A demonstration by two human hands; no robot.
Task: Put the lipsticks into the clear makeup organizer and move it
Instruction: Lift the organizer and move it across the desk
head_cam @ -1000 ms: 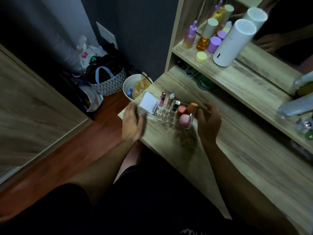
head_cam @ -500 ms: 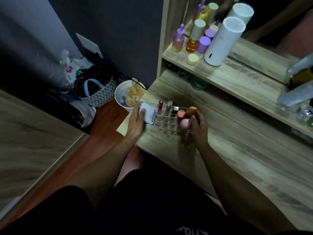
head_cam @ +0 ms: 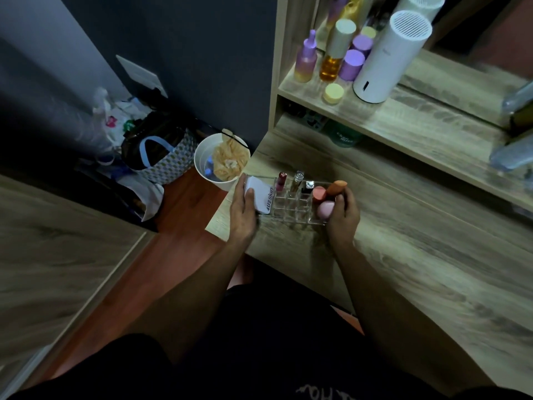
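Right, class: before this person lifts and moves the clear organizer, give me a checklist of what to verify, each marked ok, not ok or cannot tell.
1. Left hand grips the clear acrylic makeup organizer at its end: ok.
2. Right hand grips the opposite end: ok.
3. Three upright lipsticks seated in back slots: ok.
4. White flat compact secure: cannot tell.
5. Orange makeup sponge secure: cannot tell.
6. Wooden desk has bare space rightward: ok.
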